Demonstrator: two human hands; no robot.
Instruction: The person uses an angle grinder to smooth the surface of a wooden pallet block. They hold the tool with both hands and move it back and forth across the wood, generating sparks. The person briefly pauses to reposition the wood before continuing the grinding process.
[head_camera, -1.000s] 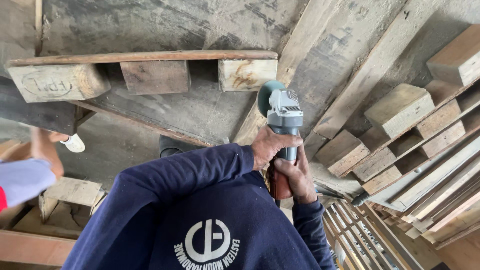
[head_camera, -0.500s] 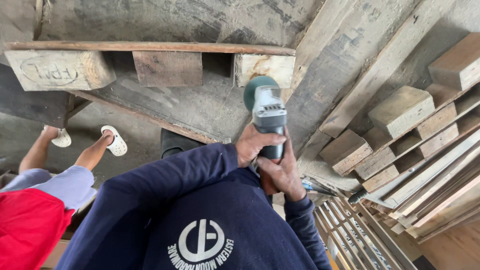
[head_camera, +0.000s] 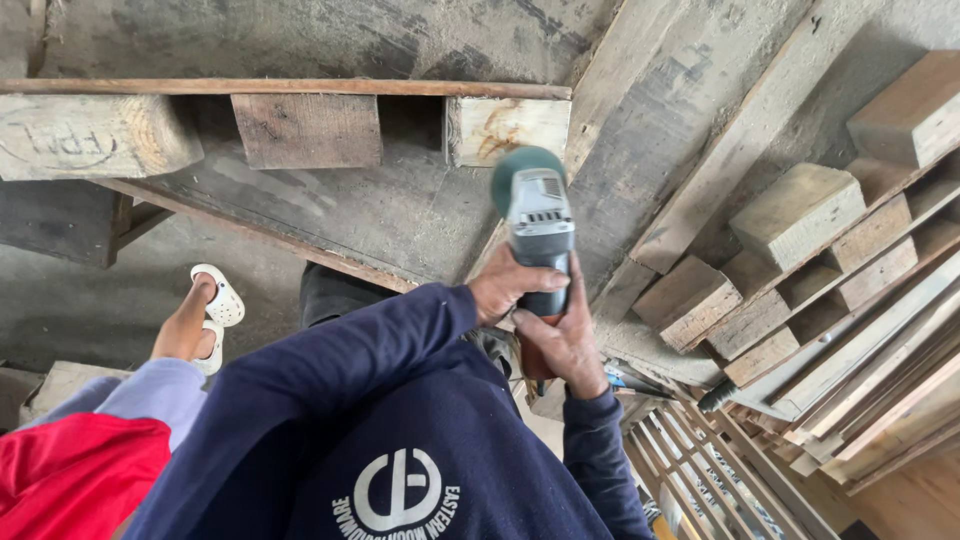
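Note:
Both my hands hold a grey angle grinder (head_camera: 540, 225) with a green guard at its head. My left hand (head_camera: 508, 285) wraps the grinder's body just behind the head. Lower down, my right hand (head_camera: 565, 345) grips the reddish rear handle. The grinder points away from me, its head just below the right-hand block of a worn wooden pallet (head_camera: 300, 125) that stands on edge on the concrete floor. My dark blue sweatshirt fills the lower middle of the view.
Another person sits at the lower left in a red top (head_camera: 70, 480) and pale trousers, one foot in a white clog (head_camera: 215, 310). Long planks (head_camera: 690, 150) lean to the right. Stacked pallets and wood blocks (head_camera: 810, 230) crowd the right side.
The grinder has moved slightly left and closer to the pallet's right block. The other person's leg and clogs have shifted at the left, and their red top has come into view.

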